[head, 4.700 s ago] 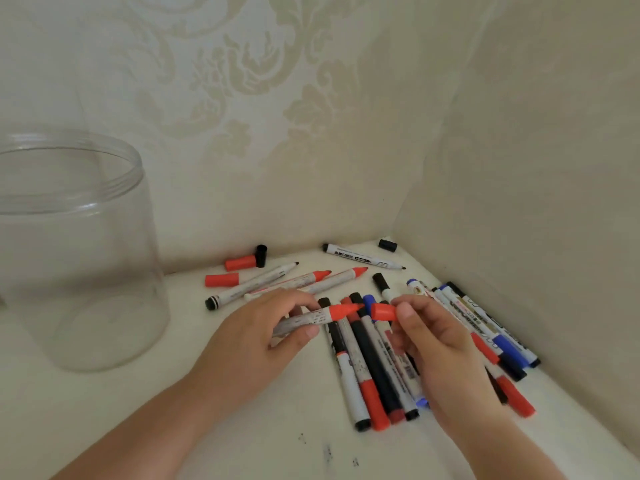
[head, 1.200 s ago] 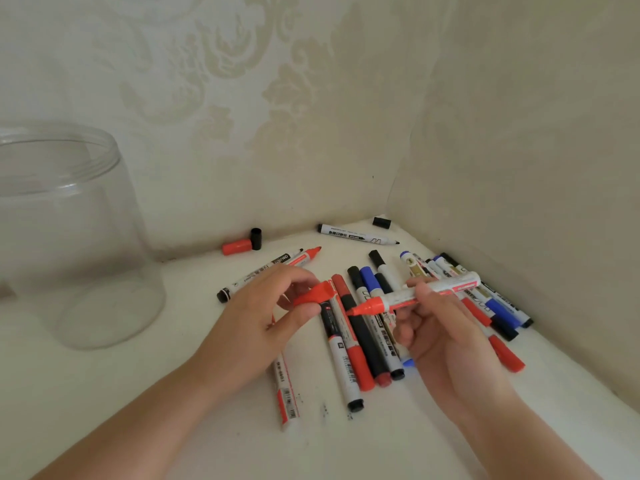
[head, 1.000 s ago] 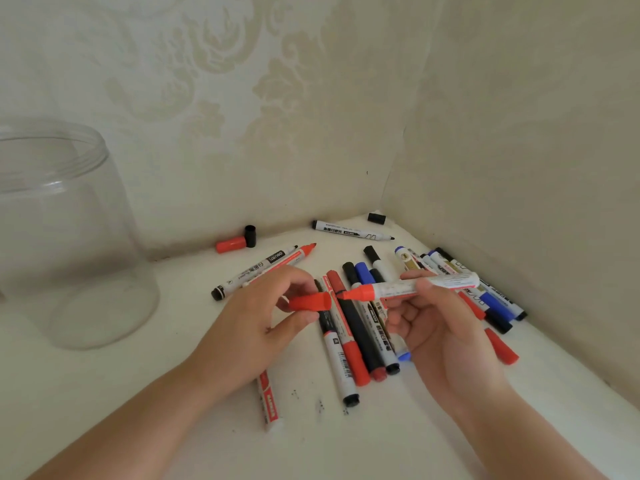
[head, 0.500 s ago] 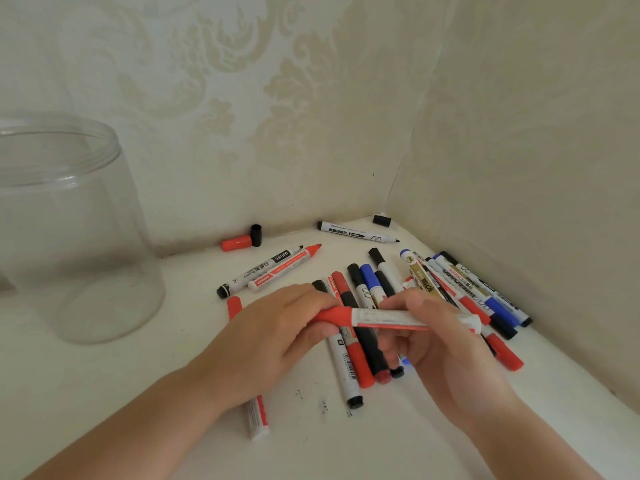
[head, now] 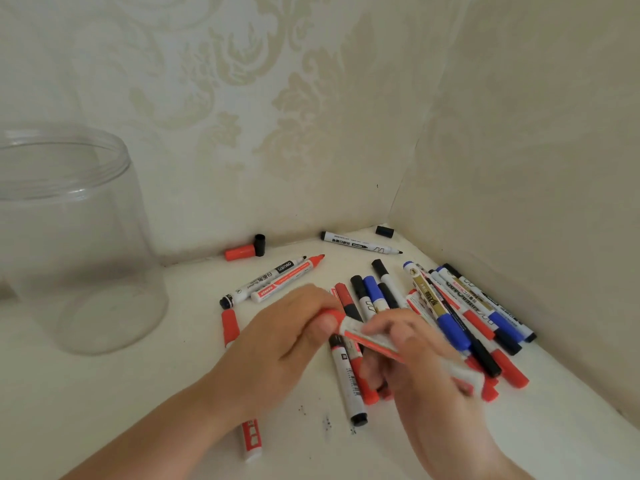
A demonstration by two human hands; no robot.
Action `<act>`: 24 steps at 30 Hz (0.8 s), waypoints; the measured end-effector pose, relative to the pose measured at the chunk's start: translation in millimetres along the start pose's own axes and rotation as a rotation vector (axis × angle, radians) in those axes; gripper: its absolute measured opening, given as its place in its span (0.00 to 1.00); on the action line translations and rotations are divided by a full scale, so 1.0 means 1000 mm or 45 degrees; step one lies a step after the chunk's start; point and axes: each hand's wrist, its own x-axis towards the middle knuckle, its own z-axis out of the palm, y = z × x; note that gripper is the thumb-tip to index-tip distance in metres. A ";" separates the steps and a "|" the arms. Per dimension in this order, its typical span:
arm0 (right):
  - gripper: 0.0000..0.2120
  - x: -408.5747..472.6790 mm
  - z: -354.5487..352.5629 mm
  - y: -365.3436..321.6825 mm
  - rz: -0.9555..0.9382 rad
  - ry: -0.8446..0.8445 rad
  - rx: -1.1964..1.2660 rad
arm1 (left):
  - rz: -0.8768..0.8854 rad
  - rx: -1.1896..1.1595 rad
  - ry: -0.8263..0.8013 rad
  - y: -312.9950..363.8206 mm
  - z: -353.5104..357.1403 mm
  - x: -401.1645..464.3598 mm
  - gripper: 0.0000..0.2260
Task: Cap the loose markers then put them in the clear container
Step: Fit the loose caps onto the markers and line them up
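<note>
Head view. Both hands meet over the white counter (head: 104, 393), in the corner formed by two patterned walls. The left hand (head: 277, 337) has its grip clenched on the red cap (head: 330, 315) end of a red marker (head: 377, 341). The right hand (head: 415, 358) is grasping the same marker's white barrel, which runs down and to the right, its far end showing past the fingers. Motion blur covers the right hand, so whether the cap is fully seated cannot be told.

The clear container (head: 69, 237) stands upright at far left, well apart from the hands, mouth open, nothing visible inside.

A pile of markers (head: 450, 313) lies beneath and to the right of the hands, red, blue and black, several crossing one another, reaching to the right wall.

Behind the left hand two markers lie side by side, touching: a black marker (head: 263, 282) and an uncapped red marker (head: 287, 280) with its tip bare.

A capped red marker (head: 230, 327) lies partly hidden under the left wrist, its other end showing below the forearm.

Against the back wall lie a loose red cap (head: 240, 252) and a loose black cap (head: 259, 244), touching. In the corner lies an uncapped black marker (head: 360, 243), with a black cap (head: 384, 231) near it.

Small dark specks mark the counter near the wrists.
</note>
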 end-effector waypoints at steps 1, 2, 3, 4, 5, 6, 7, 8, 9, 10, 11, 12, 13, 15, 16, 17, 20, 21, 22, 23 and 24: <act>0.10 -0.001 0.004 0.002 -0.066 -0.005 -0.144 | -0.021 -0.032 0.036 -0.002 -0.002 0.001 0.14; 0.08 -0.001 0.006 0.005 -0.107 -0.020 -0.274 | -0.034 0.000 0.067 -0.005 -0.003 0.001 0.13; 0.08 -0.001 0.006 0.010 -0.182 -0.039 -0.469 | -0.046 0.077 0.090 -0.009 -0.004 0.001 0.12; 0.08 0.000 0.003 0.016 -0.308 -0.062 -0.754 | -0.067 0.170 0.105 -0.013 -0.004 0.000 0.11; 0.10 0.002 0.000 0.022 -0.466 -0.100 -1.075 | -0.099 0.259 0.117 -0.018 -0.004 -0.001 0.10; 0.11 0.005 -0.003 0.031 -0.616 -0.161 -1.348 | -0.140 0.321 0.131 -0.022 -0.004 -0.001 0.10; 0.15 0.007 -0.006 0.039 -0.703 -0.225 -1.547 | -0.188 0.352 0.144 -0.026 -0.005 -0.002 0.10; 0.19 0.007 -0.006 0.043 -0.693 -0.284 -1.661 | -0.232 0.365 0.149 -0.029 -0.006 -0.002 0.11; 0.22 0.008 -0.005 0.044 -0.651 -0.314 -1.718 | -0.262 0.375 0.148 -0.031 -0.007 -0.002 0.11; 0.25 0.009 -0.003 0.044 -0.610 -0.325 -1.762 | -0.281 0.392 0.145 -0.033 -0.008 -0.001 0.11; 0.26 0.010 -0.002 0.043 -0.557 -0.339 -1.813 | -0.295 0.414 0.144 -0.036 -0.008 -0.001 0.11; 0.27 0.011 -0.002 0.043 -0.541 -0.347 -1.865 | -0.307 0.440 0.155 -0.038 -0.008 -0.002 0.11; 0.27 0.012 -0.004 0.042 -0.514 -0.363 -1.919 | -0.325 0.473 0.180 -0.041 -0.008 -0.002 0.11; 0.26 0.014 -0.006 0.037 -0.406 -0.389 -1.989 | -0.387 0.528 0.270 -0.045 -0.011 -0.001 0.14; 0.27 0.014 -0.008 0.035 -0.408 -0.374 -1.994 | -0.440 0.538 0.324 -0.047 -0.012 -0.001 0.14; 0.30 0.015 -0.009 0.032 -0.406 -0.357 -1.988 | -0.509 0.533 0.372 -0.049 -0.014 0.000 0.15; 0.40 0.021 -0.013 0.020 -0.381 -0.290 -1.877 | -0.734 0.473 0.465 -0.056 -0.018 0.001 0.16; 0.38 0.025 -0.012 0.013 -0.386 -0.259 -1.845 | -0.785 0.439 0.477 -0.057 -0.019 0.001 0.16; 0.34 0.029 -0.009 0.006 -0.393 -0.250 -1.837 | -0.819 0.406 0.477 -0.058 -0.020 0.002 0.16; 0.30 0.034 -0.004 0.000 -0.390 -0.278 -1.836 | -0.835 0.383 0.469 -0.058 -0.020 0.003 0.16; 0.24 0.041 0.003 -0.007 -0.398 -0.316 -1.838 | -0.836 0.369 0.462 -0.059 -0.020 0.003 0.17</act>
